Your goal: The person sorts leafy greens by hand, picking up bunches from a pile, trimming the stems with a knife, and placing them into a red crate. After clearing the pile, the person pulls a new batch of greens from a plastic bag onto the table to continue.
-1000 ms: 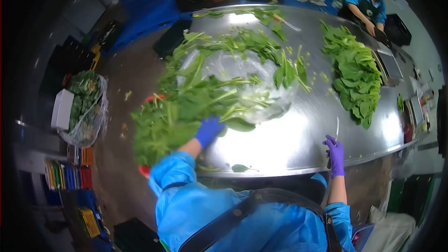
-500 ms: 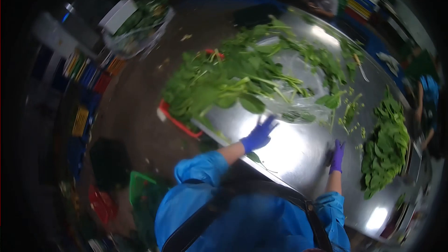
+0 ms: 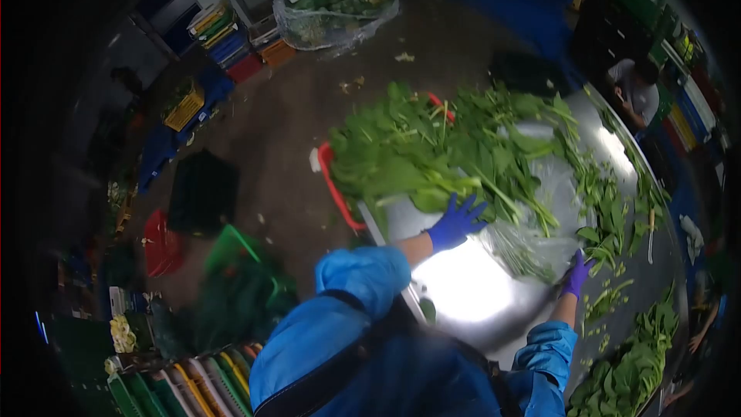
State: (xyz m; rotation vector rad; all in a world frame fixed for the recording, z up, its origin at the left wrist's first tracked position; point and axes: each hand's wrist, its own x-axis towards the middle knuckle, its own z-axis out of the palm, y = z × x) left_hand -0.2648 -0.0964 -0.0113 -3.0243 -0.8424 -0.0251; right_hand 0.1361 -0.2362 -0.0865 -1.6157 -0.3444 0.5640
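My left hand (image 3: 457, 224), in a purple glove, has its fingers spread beside the stems at the near edge of a large pile of leafy greens (image 3: 417, 147). Nothing is held in it. On the right, my gloved right hand (image 3: 577, 274) is at the near right corner of a clear plastic bag (image 3: 532, 251), thumb and fingers apart. The bag lies flat on the metal table (image 3: 471, 286), partly under the greens. Part of the pile overhangs a red crate (image 3: 333, 189) at the table's left end.
Another bunch of greens (image 3: 629, 363) lies at the lower right, near scattered leaf bits. A knife (image 3: 651, 235) lies near the far edge. Beyond the table sits a person (image 3: 639, 93). Stacked crates (image 3: 185, 386) stand at lower left, a bagged heap of vegetables (image 3: 336, 11) at the back.
My view has swung left, so the table appears lower and further right. My left hand's fingers have spread near the stems. My right hand has moved forward to the plastic bag's edge.
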